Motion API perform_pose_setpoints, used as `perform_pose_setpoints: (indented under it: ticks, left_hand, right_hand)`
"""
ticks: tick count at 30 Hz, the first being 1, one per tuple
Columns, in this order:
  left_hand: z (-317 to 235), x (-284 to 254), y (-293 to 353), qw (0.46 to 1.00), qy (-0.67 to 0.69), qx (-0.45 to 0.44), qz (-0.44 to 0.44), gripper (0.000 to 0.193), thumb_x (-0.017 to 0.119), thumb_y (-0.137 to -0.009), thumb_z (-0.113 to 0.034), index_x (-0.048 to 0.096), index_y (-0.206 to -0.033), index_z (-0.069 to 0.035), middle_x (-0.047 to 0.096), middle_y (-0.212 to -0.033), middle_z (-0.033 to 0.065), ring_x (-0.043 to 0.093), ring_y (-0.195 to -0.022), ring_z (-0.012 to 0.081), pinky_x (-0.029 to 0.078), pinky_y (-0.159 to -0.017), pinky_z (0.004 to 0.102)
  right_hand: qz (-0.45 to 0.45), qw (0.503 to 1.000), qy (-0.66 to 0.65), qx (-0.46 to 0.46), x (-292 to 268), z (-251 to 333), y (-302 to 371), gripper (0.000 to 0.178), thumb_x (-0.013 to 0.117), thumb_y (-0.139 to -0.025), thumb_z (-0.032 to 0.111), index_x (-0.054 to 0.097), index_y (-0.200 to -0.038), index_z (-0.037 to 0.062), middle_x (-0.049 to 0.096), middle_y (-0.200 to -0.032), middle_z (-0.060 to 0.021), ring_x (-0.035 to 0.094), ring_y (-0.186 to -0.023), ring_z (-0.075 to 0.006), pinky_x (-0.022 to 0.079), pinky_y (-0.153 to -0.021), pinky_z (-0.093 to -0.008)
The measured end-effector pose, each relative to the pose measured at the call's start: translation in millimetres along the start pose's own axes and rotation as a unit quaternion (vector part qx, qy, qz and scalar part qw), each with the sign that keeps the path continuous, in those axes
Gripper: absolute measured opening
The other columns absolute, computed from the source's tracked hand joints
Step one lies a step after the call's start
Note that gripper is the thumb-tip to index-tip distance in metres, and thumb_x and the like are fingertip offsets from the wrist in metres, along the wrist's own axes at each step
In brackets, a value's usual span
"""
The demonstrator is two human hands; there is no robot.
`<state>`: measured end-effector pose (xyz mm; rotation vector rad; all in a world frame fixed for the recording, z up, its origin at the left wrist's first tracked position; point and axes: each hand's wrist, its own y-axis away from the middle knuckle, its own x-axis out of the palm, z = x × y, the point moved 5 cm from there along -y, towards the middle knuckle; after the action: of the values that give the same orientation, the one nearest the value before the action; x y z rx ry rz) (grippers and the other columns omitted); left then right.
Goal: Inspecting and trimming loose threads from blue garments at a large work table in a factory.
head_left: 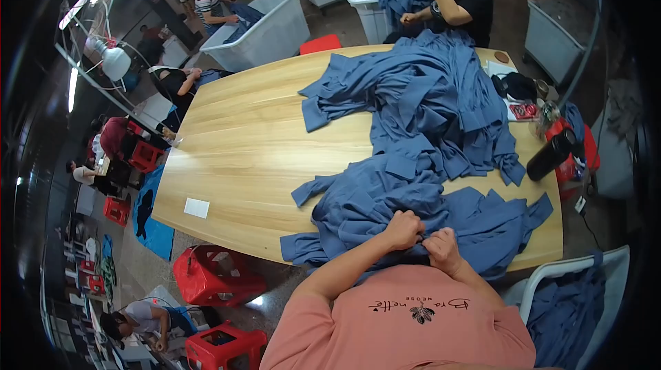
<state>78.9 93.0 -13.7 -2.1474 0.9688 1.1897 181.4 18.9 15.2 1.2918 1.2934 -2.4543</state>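
- While it lies bunched at the near edge of the surface [234, 149], the blue garment [351, 211] runs into a heap of similar garments [441, 87] beyond, so the border between them is hard to tell.
- The left grip [405, 230] is closed on its folds, fingers curled; the right grip [444, 249], just beside it, seems to pinch the cloth too, though its fingertips are partly hidden.
- Judging by the loose wrinkles, the fabric should be light, soft and limp, hardly fragile; a pinch on a seam or doubled edge would likely control it better than a grab at the slack middle.
- Farther out, a black bottle [551, 154] is near the right edge, and a pale card [196, 207] lies to the left, well apart from the cloth.
- Off the surface, a white bin [623, 260] at near right holds more blue cloth; a red stool [217, 273] is at left.
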Motion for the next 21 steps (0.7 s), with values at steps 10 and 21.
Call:
perform_pose_setpoints:
  ticks: [10, 21]
  left_hand:
    - [22.7, 14.8, 11.6, 0.937, 0.327, -0.113, 0.036, 0.016, 0.063, -0.059, -0.01, 0.061, -0.075, -0.006, 0.057, -0.065, 0.0104, 0.054, -0.065, 0.0221, 0.041, -0.059, 0.0331]
    - [25.2, 34.1, 16.9, 0.822, 0.537, -0.182, 0.057, 0.009, 0.059, -0.073, -0.009, 0.059, -0.069, -0.001, 0.051, -0.06, -0.0028, 0.042, -0.059, 0.006, 0.035, -0.053, 0.0226]
  right_hand:
    - [0.038, 0.999, 0.001, -0.017, 1.1, 9.0, -9.6, 0.015, 0.058, -0.058, 0.005, 0.057, -0.073, 0.0084, 0.055, -0.068, -0.0014, 0.053, -0.07, -0.0183, 0.035, -0.068, -0.0351]
    - [-0.006, 1.0, -0.025, -0.013, -6.0, 16.2, -24.6, 0.022, 0.057, -0.052, 0.005, 0.058, -0.075, 0.0064, 0.053, -0.068, -0.0022, 0.052, -0.068, -0.0198, 0.034, -0.067, -0.035]
